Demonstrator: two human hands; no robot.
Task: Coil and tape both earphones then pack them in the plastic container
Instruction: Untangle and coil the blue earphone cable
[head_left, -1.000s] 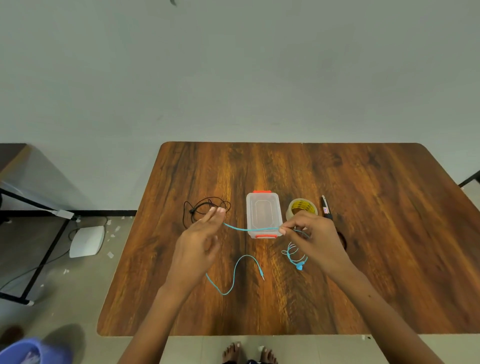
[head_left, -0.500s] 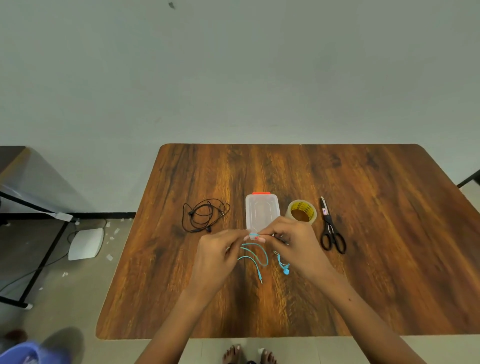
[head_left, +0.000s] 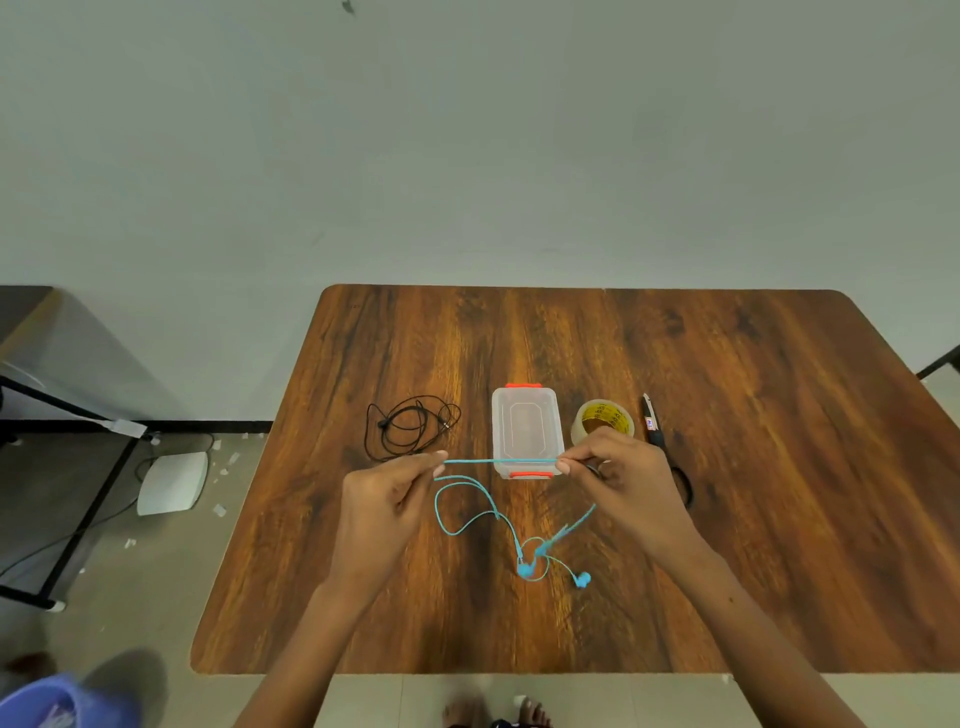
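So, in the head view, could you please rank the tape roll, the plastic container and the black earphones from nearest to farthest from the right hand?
1. Tape roll: just beyond the right hand, partly hidden by its knuckles.
2. Plastic container: to the hand's left, behind the taut blue earphone cable.
3. Black earphones: farthest, loosely coiled past the left hand.
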